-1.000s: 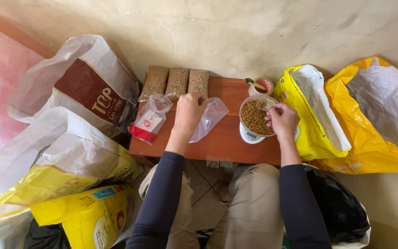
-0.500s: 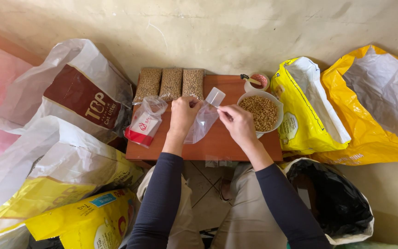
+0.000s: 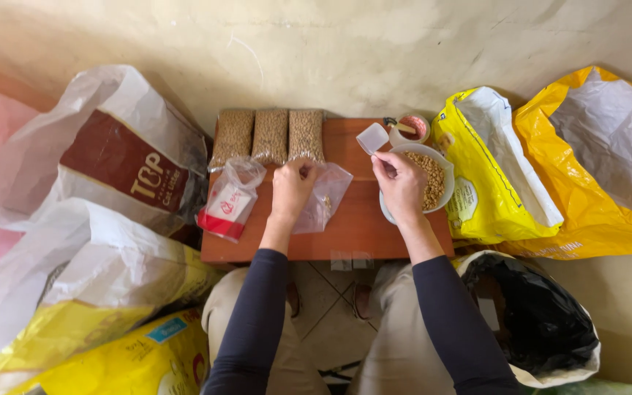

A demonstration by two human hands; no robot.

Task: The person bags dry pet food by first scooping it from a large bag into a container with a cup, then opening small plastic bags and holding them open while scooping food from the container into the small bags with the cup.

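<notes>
My left hand (image 3: 293, 184) pinches the mouth of a small clear plastic bag (image 3: 323, 199) that lies on a low wooden table (image 3: 352, 227); a few brown pellets are inside it. My right hand (image 3: 401, 183) grips a small white scoop (image 3: 372, 138), raised over the near rim of a white bowl (image 3: 440, 162) full of brown pellets. Three filled clear bags of pellets (image 3: 270, 135) lie side by side at the table's far edge.
A pack of empty bags with a red label (image 3: 227, 205) lies at the table's left. A small pink cup (image 3: 412, 129) stands behind the bowl. Large open yellow sacks (image 3: 565, 168) sit on the right, white and yellow sacks (image 3: 89, 219) on the left, a black bag (image 3: 535, 322) near my right knee.
My right hand went from the bowl over to the clear bag with the scoop, then came back to the bowl's rim. My left hand kept hold of the bag.
</notes>
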